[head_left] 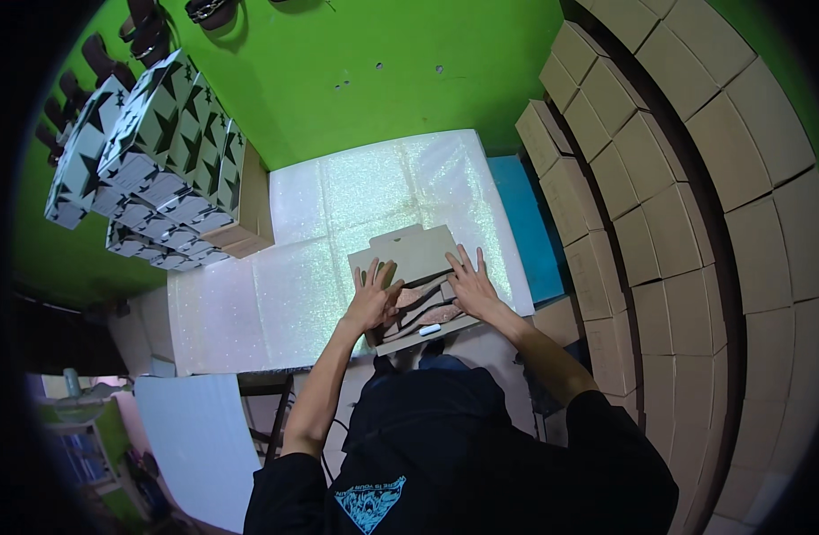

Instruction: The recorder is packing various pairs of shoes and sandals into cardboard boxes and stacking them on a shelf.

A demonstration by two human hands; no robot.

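An open brown cardboard shoebox (371, 342) lies near the table's front edge, its lid flap (409, 248) folded back on the far side. Inside rests a pair of sandals (439, 315) with pinkish, sparkly footbeds and darker straps or edges. Close to the box's front wall sits a small white object (430, 330), too small to make out. My left hand (371, 299) is over the box's left side, fingers spread, the thumb side by the sandals. At the right side, my right hand (472, 287) has its fingers stretched out, tips near the lid's fold and the sandals.
A shiny whitish sheet (311, 259) covers the table. Stacked star-patterned boxes (173, 152) stand at the back left, with sandals (147, 36) on the green wall. Many plain brown boxes (659, 187) are piled along the right. A pale panel (196, 437) is at lower left.
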